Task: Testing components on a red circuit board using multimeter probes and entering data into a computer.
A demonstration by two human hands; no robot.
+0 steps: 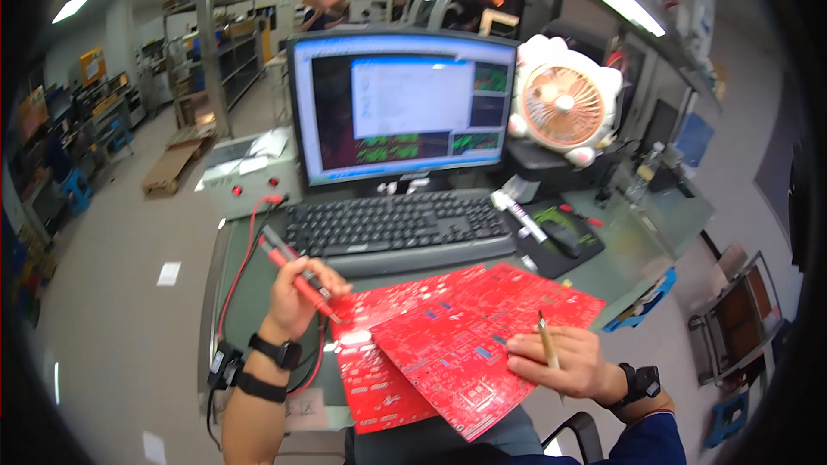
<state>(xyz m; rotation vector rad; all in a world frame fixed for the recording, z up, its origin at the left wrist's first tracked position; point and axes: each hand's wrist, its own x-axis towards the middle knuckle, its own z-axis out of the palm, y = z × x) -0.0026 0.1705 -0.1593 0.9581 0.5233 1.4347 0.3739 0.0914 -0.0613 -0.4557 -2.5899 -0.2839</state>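
Observation:
My left hand (293, 306) is closed around a pair of test probes (303, 282), one red and one black, slanting down toward the boards. Two red bare circuit boards overlap at the front edge of the bench. The upper board (457, 340) lies askew across the lower board (370, 392). My right hand (564, 363) grips a slim tan pen-like tool (548, 343) with a dark tip pointing up; its exact kind is unclear. The fingers of that hand also rest on the upper board's right part, and whether they pinch its edge is hidden.
Behind the boards sit a black keyboard (396, 224) and a lit monitor (405, 108). A mouse (562, 238) rests on its pad, beside a white marker-like stick (521, 217). A white fan (564, 103) stands right. Red lead wire (227, 297) runs from a grey box (250, 181).

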